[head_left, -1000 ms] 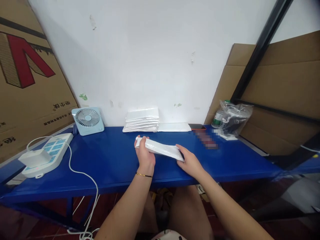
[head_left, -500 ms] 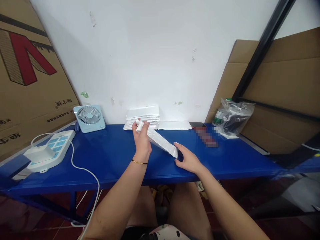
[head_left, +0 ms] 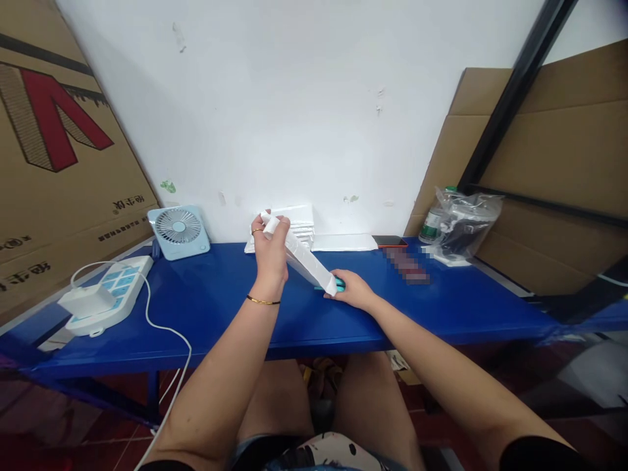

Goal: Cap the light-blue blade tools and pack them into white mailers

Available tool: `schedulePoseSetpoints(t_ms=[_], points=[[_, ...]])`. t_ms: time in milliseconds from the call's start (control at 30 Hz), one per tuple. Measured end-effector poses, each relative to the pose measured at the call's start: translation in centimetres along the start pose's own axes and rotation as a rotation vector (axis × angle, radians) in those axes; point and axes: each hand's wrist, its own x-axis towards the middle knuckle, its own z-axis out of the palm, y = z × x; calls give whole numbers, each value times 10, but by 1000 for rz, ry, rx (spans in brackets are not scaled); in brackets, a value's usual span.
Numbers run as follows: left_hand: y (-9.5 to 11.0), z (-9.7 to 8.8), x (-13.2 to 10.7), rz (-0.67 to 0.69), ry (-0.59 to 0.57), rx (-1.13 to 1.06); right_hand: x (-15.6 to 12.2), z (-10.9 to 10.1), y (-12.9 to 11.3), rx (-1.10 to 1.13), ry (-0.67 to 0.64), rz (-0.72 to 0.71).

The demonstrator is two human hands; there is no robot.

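My left hand [head_left: 271, 252] grips the upper end of a long, narrow white plastic sleeve [head_left: 310, 261], which slants down to the right above the table. At the sleeve's lower end, my right hand [head_left: 354, 290] closes around a small teal object [head_left: 339, 284]. The teal shows at the fingers and behind the sleeve's end; its kind is not clear, and I cannot tell whether part of it is inside the sleeve. Behind my left hand lies a stack of flat white packets [head_left: 300, 219], with one more flat white packet [head_left: 343, 243] to its right.
A light-blue fan [head_left: 179, 229] and a power strip [head_left: 112, 294] with a white charger [head_left: 88, 299] stand left on the blue table [head_left: 206, 314]. A white cable hangs over the front edge. At right are a phone [head_left: 391, 241], a bottle [head_left: 432, 226] and a clear plastic bag [head_left: 468, 226].
My right hand has closed, and a teal object now shows in it. Both hands and the sleeve have shifted slightly left and up in the view.
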Motion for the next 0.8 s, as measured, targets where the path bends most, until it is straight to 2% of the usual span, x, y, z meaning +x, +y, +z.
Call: schedulePoseSetpoints(t_ms=[133,300,500,633,700,800], points=[[16,-6,19,49,20,27,-3,2,-1,-69,7,-54],[39,-7,32,54,-81,100,-6,2,-4,-149,-11,-64],[72,-3,40,206,-126,112,-8,1,-6,-153,-45,-61],[95,-3,45,387,-214,176,-8,1,-6,-170,-37,-87],[94,-5,46,466,-277,279,-8,2,-6,-171,-35,-103],[70,-15,46,473,-330,536,-8,4,-7,-165,-41,-104]])
